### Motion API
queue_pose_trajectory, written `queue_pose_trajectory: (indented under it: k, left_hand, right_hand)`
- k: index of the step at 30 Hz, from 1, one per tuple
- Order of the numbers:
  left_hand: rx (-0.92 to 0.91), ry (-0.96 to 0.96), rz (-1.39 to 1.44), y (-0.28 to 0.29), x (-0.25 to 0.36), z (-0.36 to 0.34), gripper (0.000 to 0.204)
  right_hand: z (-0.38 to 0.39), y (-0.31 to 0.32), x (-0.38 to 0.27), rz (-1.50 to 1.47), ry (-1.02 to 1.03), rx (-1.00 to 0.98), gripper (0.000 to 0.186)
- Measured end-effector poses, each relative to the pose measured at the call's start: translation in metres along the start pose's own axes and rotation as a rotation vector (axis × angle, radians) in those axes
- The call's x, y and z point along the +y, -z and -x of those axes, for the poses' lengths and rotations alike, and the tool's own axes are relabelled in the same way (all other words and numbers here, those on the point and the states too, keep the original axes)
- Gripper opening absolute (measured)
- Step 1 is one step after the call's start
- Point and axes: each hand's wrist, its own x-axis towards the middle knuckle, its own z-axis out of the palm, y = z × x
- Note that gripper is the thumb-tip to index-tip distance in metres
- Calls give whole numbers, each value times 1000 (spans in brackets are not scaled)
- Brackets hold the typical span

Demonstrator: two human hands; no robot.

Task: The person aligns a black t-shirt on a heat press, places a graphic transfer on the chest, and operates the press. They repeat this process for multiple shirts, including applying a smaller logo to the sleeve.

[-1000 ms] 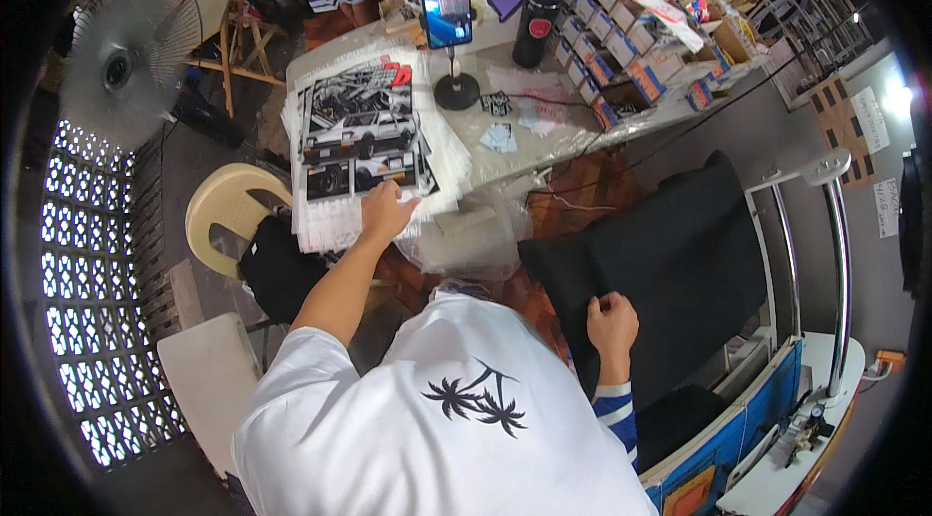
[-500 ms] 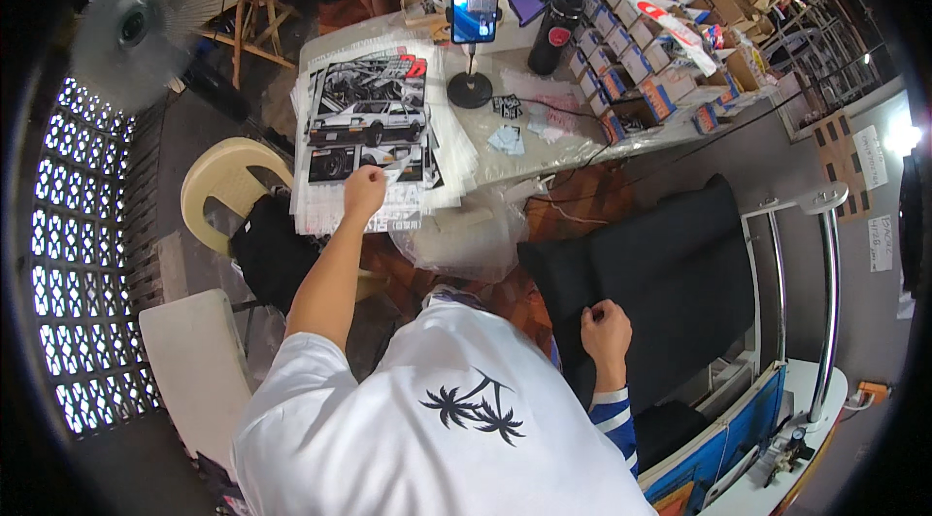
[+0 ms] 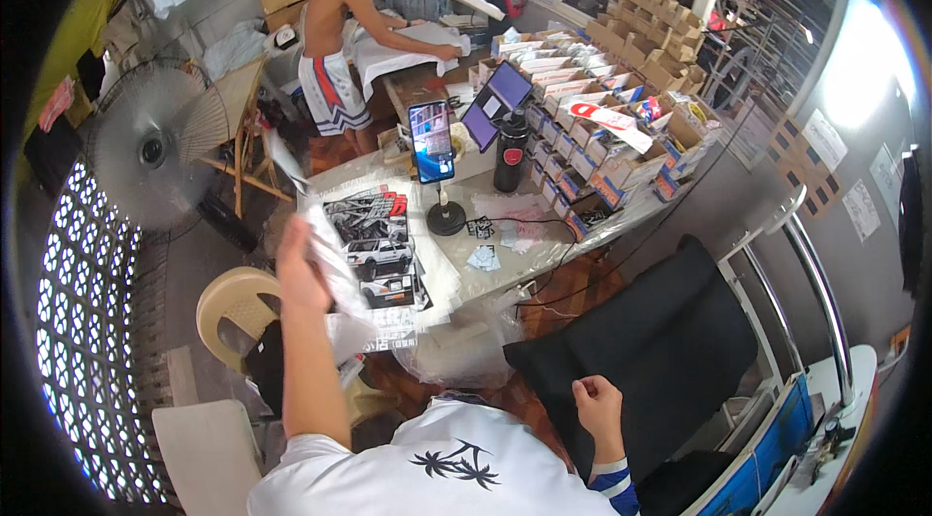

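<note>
- Head view: at nine o'clock, the blurred left hand seems clamped on a thin, pale sheet; a hard bend could crease it, and draught from the round, wire-caged fan, toward ten, could flap it.
- Just beside it, flat, film-like printed sheets could slide askew if dragged.
- At five, the right hand curls inward near matte black cloth; whether its fingers meet, I cannot tell.

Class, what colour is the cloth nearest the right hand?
The cloth is black, seen best in the head view.
</note>
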Motion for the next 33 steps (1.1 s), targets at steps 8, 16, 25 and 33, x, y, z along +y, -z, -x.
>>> queue_pose_trajectory:
  k: [8,16,25,33]
  left_hand:
    - [-1661,409,-882,-164,-169,197,23]
    - [-1940,-182,-640,-176,-229,237,43]
    - [-1786,-625,-1027,-158,-337,180,50]
    - [-1782,-615,-1042,-181,-355,180,52]
  right_hand:
    - [6,19,-4,-1386,45,-334,58]
    - [60,27,109,-1189,-340,665,19]
    - [33,121,143,-52,-394,981,41]
    - [90,63,136,558,-43,815,32]
